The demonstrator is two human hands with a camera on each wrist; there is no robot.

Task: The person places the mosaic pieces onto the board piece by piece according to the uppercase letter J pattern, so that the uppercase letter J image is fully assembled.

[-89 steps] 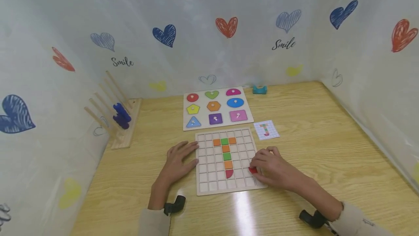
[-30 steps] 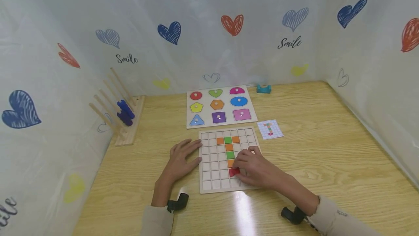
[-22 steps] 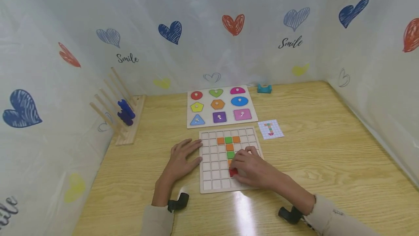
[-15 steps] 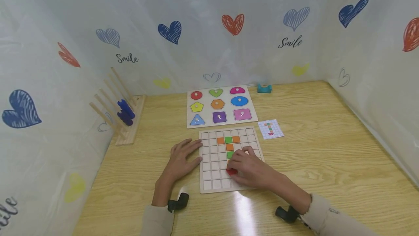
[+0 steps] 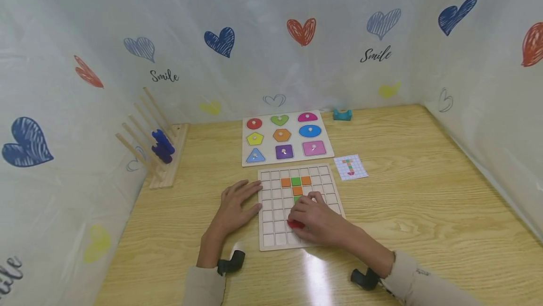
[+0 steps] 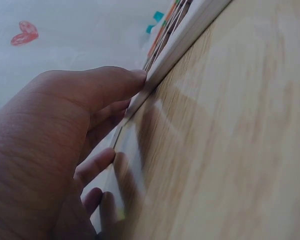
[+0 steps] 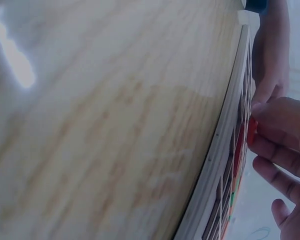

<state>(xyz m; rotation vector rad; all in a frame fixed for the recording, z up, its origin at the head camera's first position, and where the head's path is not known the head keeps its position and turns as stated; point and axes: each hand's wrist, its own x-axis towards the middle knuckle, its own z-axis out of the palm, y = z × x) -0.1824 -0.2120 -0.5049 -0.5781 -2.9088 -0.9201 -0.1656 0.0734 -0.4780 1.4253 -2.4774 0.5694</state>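
Observation:
A wooden grid board (image 5: 273,227) lies on the table, with orange tiles (image 5: 298,191) and green tiles (image 5: 295,181) set in a T-like pattern. Over its lower middle, my right hand (image 5: 318,220) pinches a red tile (image 5: 295,224) between thumb and fingertips. The right wrist view shows this pinched tile (image 7: 252,130) at the board's surface, beside another red piece (image 7: 239,145) in the grid. My right hand covers the lower part of the pattern in the head view. My left hand (image 5: 233,207) has its fingertips and thumb against the board's left edge, fingers extended.
Behind the grid board lies a knobbed shape puzzle (image 5: 267,147). A pattern card (image 5: 351,168) sits to its right, and a teal holder (image 5: 342,115) stands farther back. On the left is a wooden peg rack (image 5: 169,174) with blue pieces (image 5: 163,145). Curtains surround the wooden table (image 5: 415,193).
From the board's right edge, my right hand has carried the red tile leftward to the bottom of the pattern, now covering the lower tiles. My left hand stays at the left edge.

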